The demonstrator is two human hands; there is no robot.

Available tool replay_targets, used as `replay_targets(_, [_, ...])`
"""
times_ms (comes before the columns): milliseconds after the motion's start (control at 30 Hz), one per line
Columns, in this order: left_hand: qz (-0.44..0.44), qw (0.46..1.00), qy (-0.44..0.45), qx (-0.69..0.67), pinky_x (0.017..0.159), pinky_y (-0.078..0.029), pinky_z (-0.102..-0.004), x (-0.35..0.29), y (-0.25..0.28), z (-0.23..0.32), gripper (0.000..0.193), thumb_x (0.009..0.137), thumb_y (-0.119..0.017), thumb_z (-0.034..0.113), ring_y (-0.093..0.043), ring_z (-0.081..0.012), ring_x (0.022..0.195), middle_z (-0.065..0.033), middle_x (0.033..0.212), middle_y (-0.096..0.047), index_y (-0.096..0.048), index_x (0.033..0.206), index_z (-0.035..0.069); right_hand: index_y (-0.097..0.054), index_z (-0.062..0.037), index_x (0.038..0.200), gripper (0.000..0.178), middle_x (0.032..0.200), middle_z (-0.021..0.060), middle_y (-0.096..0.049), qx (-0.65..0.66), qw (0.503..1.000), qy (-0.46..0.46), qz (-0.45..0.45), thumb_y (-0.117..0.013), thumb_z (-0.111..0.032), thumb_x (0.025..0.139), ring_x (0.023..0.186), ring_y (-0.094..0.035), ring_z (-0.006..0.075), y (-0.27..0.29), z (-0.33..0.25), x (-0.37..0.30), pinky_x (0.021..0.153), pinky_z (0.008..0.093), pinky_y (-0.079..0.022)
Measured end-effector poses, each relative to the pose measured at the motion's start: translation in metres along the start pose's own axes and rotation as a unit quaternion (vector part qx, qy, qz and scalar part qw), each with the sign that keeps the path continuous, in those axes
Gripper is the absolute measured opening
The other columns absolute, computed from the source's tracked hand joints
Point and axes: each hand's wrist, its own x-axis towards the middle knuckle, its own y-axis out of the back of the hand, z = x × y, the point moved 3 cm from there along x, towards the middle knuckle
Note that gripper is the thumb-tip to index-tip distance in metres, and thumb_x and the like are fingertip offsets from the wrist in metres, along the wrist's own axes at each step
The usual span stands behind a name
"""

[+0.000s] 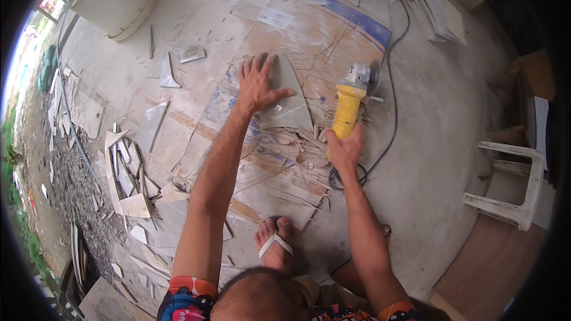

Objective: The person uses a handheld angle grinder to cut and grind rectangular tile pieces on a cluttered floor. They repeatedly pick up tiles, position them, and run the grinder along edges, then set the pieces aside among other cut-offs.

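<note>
resting the left hand (257, 86), spread and unclenched, on the grey tile piece (288, 109) lying on the dusty cardboard (324, 38); grasping the yellow angle grinder (350, 104) in the right hand (347, 150), right of the tile piece.

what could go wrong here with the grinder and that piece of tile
The bare left hand on the grey tile piece could get cut if the yellow grinder in the right hand slips.
The dark cord loops near the right wrist and might snag.
Sharp chips could strike the foot, poorly covered by its sandal.
</note>
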Motion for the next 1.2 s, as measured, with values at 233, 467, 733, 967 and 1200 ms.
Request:
replay_targets(233, [0.052, 0.998, 0.023, 0.02, 0.12, -0.025, -0.0547, -0.021, 0.002, 0.005, 0.087, 0.084, -0.075, 0.059, -0.032, -0.0429, 0.147, -0.0239, 0.156, -0.04, -0.051, 0.148, 0.004, -0.055, 0.0023, 0.109, 0.05, 0.09, 0.0248, -0.071, -0.06, 0.998, 0.018, -0.023, -0.079, -0.025, 0.075, 0.081, -0.071, 0.0421, 0.003, -0.011, 0.007, 0.073, 0.0489, -0.055])
replay_targets(467, [0.022, 0.896, 0.213, -0.388, 0.108, -0.044, -0.0419, -0.041, 0.03, 0.018, 0.067, 0.102, -0.059, 0.053, -0.059, -0.0281, 0.123, -0.0201, 0.128, -0.065, -0.058, 0.135, -0.005, -0.055, 0.0008, 0.114, 0.053, 0.088, 0.0245, -0.07, -0.034, 0.987, 0.066, -0.145, -0.079, -0.026, 0.075, 0.083, -0.071, 0.0428, -0.015, -0.071, -0.009, 0.075, 0.0465, -0.056])
replay_targets(733, [-0.009, 0.873, 0.276, -0.401, 0.091, -0.046, -0.0318, -0.012, 0.03, -0.017, 0.062, 0.102, -0.06, 0.055, -0.058, -0.0148, 0.096, -0.0097, 0.105, -0.069, -0.068, 0.118, -0.004, -0.051, 0.0027, 0.11, 0.053, 0.09, 0.0322, -0.069, -0.075, 0.966, 0.068, -0.238, -0.076, -0.029, 0.076, 0.087, -0.068, 0.0524, -0.099, -0.104, 0.004, 0.077, 0.0564, -0.055])
replay_targets(967, [0.012, 0.863, 0.243, -0.443, 0.082, -0.046, -0.0283, -0.001, 0.025, -0.008, 0.053, 0.104, -0.062, 0.047, -0.057, -0.0114, 0.092, -0.0063, 0.099, -0.068, -0.068, 0.117, -0.004, -0.048, 0.0045, 0.114, 0.055, 0.086, 0.0318, -0.069, -0.11, 0.964, 0.079, -0.23, -0.076, -0.027, 0.077, 0.082, -0.07, 0.0498, -0.113, -0.104, 0.016, 0.072, 0.054, -0.058])
replay_targets(1200, [0.011, 0.853, 0.238, -0.463, 0.083, -0.045, -0.0273, -0.004, 0.017, -0.019, 0.052, 0.105, -0.06, 0.045, -0.057, -0.0106, 0.092, -0.0054, 0.1, -0.068, -0.067, 0.12, -0.004, -0.048, 0.0045, 0.112, 0.055, 0.085, 0.031, -0.07, -0.12, 0.96, 0.072, -0.242, -0.077, -0.027, 0.077, 0.079, -0.072, 0.0479, -0.114, -0.109, 0.017, 0.069, 0.0522, -0.06])
